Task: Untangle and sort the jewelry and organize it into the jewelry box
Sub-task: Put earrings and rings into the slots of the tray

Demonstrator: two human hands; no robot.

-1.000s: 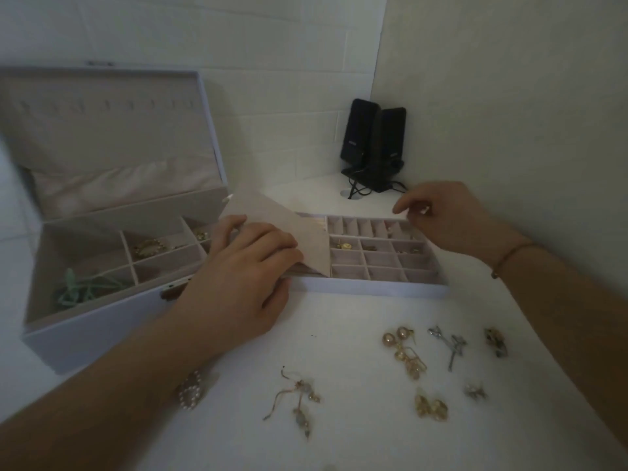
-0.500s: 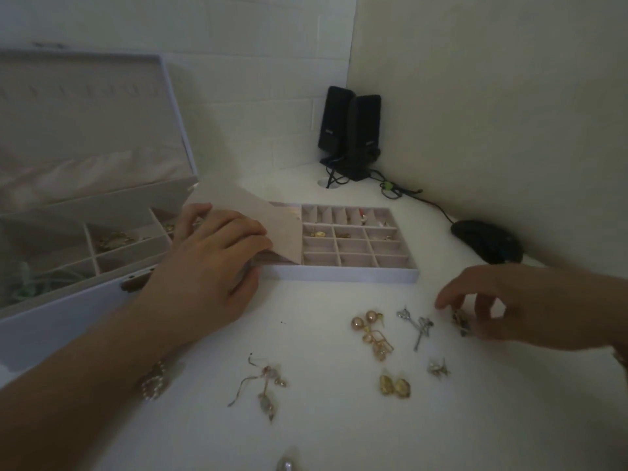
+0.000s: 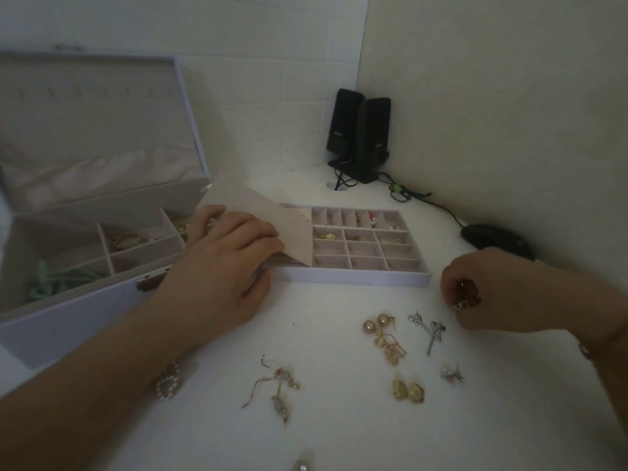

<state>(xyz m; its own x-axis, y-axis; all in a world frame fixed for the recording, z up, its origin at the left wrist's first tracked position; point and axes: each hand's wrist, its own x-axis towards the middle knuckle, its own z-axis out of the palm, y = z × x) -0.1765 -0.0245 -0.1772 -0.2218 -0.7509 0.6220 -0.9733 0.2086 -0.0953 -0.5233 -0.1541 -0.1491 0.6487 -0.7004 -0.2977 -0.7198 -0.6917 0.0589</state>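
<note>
Jewelry box: pale, lid up, divided base holding a green cord and gold pieces. Compartment tray on table beside it, few small earrings in cells, pink flap partly covering. Loose on table: pearl earrings, silver studs, gold nugget pair, dangle earrings, pearl cluster.
</note>
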